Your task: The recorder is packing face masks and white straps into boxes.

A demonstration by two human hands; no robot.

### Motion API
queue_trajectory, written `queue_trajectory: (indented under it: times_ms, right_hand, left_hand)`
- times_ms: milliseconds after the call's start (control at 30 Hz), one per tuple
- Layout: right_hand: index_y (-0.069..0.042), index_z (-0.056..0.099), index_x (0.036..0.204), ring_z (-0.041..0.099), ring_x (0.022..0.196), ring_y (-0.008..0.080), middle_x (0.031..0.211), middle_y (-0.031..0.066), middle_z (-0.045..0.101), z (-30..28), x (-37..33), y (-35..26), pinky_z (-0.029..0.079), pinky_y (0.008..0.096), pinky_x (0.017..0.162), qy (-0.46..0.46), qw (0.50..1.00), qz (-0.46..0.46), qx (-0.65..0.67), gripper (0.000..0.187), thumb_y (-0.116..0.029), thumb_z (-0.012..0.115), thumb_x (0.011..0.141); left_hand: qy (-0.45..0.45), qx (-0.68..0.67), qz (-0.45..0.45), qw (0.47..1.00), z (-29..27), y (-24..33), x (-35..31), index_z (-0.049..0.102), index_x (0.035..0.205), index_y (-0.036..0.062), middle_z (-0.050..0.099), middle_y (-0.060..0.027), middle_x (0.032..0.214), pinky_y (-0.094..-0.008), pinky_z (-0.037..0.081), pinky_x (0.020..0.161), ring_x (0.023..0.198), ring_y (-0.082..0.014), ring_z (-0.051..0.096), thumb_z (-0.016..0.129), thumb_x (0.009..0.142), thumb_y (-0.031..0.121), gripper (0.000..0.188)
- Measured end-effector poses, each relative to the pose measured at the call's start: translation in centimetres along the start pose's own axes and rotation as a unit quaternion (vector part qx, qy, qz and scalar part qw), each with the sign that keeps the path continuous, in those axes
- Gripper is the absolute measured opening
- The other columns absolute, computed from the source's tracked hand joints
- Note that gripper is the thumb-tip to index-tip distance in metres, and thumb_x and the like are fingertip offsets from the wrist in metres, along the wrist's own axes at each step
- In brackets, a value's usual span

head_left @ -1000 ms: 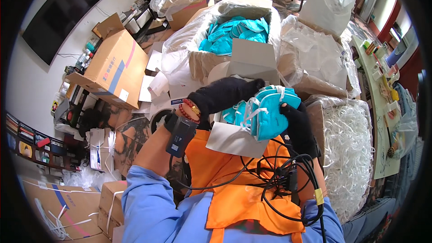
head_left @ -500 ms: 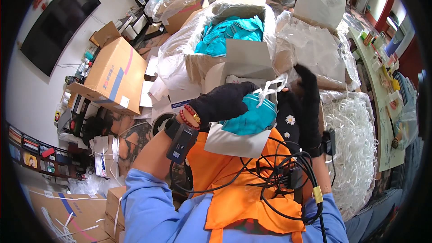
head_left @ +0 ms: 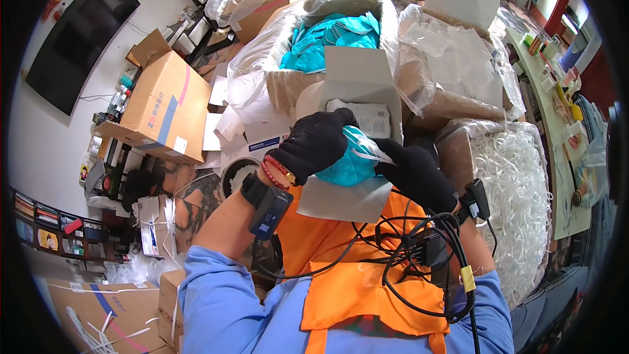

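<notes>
Patterned floor [head_left: 187, 187] is showing at nine o'clock; the left hand [head_left: 314, 144] and right hand [head_left: 419, 174] are gripping teal masks [head_left: 344, 172] from ten and three, apparently steadying them over the white box [head_left: 341, 202]; a carton [head_left: 288, 86] is standing at twelve.

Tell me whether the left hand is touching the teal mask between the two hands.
Touching. The head view shows the left hand, gloved in black, with its fingers against the teal mask's left edge, no gap between.

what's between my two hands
In the head view, at least one teal mask with a white strap lies between your left hand and right hand.
</notes>
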State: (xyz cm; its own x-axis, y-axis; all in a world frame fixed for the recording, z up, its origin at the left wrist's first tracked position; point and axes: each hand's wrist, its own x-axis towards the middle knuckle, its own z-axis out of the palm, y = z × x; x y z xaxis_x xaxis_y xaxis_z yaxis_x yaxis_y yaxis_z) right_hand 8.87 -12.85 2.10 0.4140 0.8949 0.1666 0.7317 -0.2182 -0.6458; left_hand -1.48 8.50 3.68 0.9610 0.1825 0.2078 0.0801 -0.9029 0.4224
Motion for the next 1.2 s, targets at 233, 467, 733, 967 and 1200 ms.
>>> queue_trajectory:
  times_ms: [233, 467, 733, 967, 1200]
  right_hand:
    - [-0.009, 0.070, 0.099, 0.065, 0.071, 0.0355, 0.079, 0.0182, 0.066, -0.2, -0.1, 2.2, 0.051, 0.0392, 0.066, -0.034, 0.995, 0.052, 0.082, 0.023, -0.027, 0.067, 0.086]
    - [-0.005, 0.066, 0.110, 0.061, 0.105, 0.0345, 0.116, 0.0147, 0.064, -1.8, 0.1, 0.6, 0.050, 0.0364, 0.083, 0.154, 0.980, -0.101, -0.081, 0.043, -0.020, 0.079, 0.073]
    - [-0.009, 0.036, 0.145, 0.049, 0.125, 0.0240, 0.140, 0.0173, 0.046, 0.9, 5.3, 0.1, 0.042, 0.0353, 0.101, 0.065, 0.933, -0.107, 0.338, 0.080, -0.014, 0.077, 0.076]
    - [-0.004, 0.065, 0.107, 0.067, 0.090, 0.0268, 0.106, 0.0139, 0.068, 1.1, 1.9, -4.0, 0.049, 0.0353, 0.084, 0.054, 0.982, 0.123, 0.130, 0.024, -0.011, 0.069, 0.084]
    - [-0.002, 0.064, 0.105, 0.062, 0.080, 0.0169, 0.088, 0.0052, 0.065, 1.6, 4.9, -3.2, 0.048, 0.0290, 0.074, 0.177, 0.916, -0.136, 0.334, 0.018, -0.012, 0.064, 0.089]
  left_hand:
    - [0.122, 0.020, 0.017, 0.992, 0.4, -0.4, -0.1, 0.065, 0.091, 0.0097, 0.067, -0.0137, 0.079, -0.0414, 0.052, 0.065, 0.073, -0.0340, 0.066, 0.058, 0.078, 0.009, 0.014]
    - [0.172, 0.037, 0.074, 0.982, 0.0, 0.1, 0.7, 0.064, 0.083, 0.0080, 0.066, -0.0137, 0.077, -0.0400, 0.051, 0.060, 0.069, -0.0334, 0.065, 0.063, 0.077, 0.009, 0.006]
    - [0.128, 0.096, 0.094, 0.983, -0.6, 1.9, 2.5, 0.064, 0.081, 0.0081, 0.064, -0.0128, 0.074, -0.0421, 0.049, 0.054, 0.066, -0.0327, 0.063, 0.061, 0.089, 0.029, 0.022]
    - [0.098, 0.226, 0.055, 0.968, -0.3, -3.4, 2.2, 0.066, 0.096, 0.0107, 0.065, -0.0090, 0.085, -0.0372, 0.050, 0.051, 0.067, -0.0271, 0.065, 0.058, 0.092, 0.020, 0.013]
    - [0.161, -0.057, 0.134, 0.976, 2.3, -3.1, 4.2, 0.067, 0.107, 0.0066, 0.069, -0.0150, 0.093, -0.0380, 0.053, 0.076, 0.084, -0.0310, 0.067, 0.062, 0.086, 0.022, 0.027]
